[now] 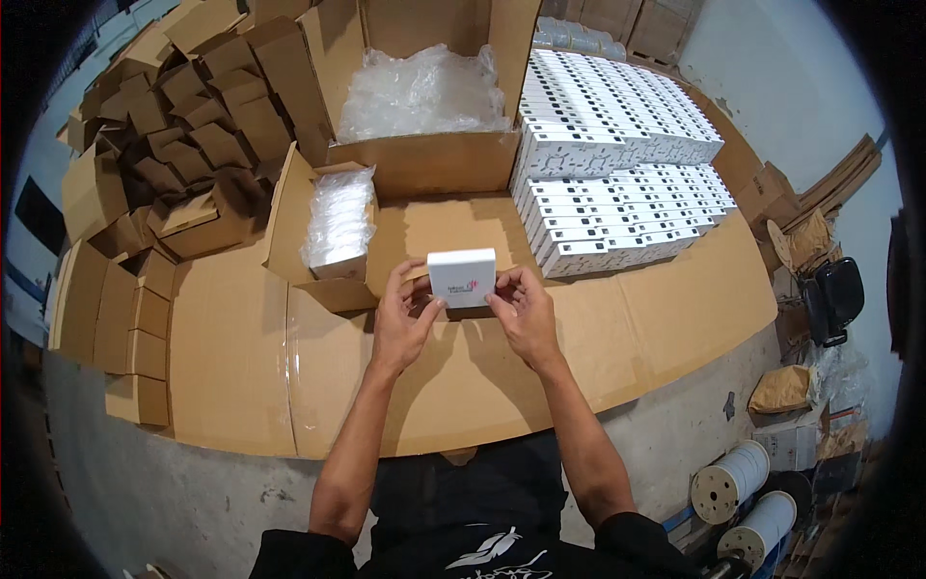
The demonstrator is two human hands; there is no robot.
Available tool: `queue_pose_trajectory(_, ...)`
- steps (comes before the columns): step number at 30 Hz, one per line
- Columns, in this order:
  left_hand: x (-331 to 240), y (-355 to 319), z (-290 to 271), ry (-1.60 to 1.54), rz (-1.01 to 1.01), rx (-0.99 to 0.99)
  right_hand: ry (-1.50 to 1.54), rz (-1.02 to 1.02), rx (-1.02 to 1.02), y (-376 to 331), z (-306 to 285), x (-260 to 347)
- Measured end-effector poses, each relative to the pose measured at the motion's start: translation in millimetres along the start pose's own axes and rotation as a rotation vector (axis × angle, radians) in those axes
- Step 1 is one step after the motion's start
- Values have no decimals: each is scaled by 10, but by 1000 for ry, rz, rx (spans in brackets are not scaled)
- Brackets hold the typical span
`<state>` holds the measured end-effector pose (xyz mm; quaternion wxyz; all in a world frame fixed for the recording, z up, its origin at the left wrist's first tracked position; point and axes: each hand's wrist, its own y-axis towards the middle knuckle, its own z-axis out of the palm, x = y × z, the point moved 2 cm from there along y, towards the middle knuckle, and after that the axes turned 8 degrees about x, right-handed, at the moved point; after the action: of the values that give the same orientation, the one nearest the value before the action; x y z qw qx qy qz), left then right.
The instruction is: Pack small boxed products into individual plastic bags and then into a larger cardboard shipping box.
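Note:
A small white square box (462, 277) is held up between both my hands over the flattened cardboard sheet (289, 386). My left hand (405, 314) grips its left edge with fingers and thumb. On its right edge my right hand (524, 311) does the same. The box's printed top faces me and it appears closed.
A small open carton (289, 207) with plastic-wrapped white items sits just left of the box. Behind it stands a large open carton (424, 159) of clear plastic bags. Stacks of white boxes (617, 164) fill the right rear. Folded brown cartons (183, 125) pile at the left. Wire spools (733, 482) stand on the floor at lower right.

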<state>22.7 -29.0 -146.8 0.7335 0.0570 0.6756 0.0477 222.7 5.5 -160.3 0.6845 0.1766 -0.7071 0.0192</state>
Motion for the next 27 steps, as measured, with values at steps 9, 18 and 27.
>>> queue_pose_trajectory(9,113,-71,-22,320,-40,40,-318,30,39,-67,-11,58)
queue_pose_trajectory(18,101,-119,-5,368,-11,39,-257,49,48,-100,-24,-1)
queue_pose_trajectory(27,76,-130,-19,416,66,-17,-991,-99,167,-373,-78,70)
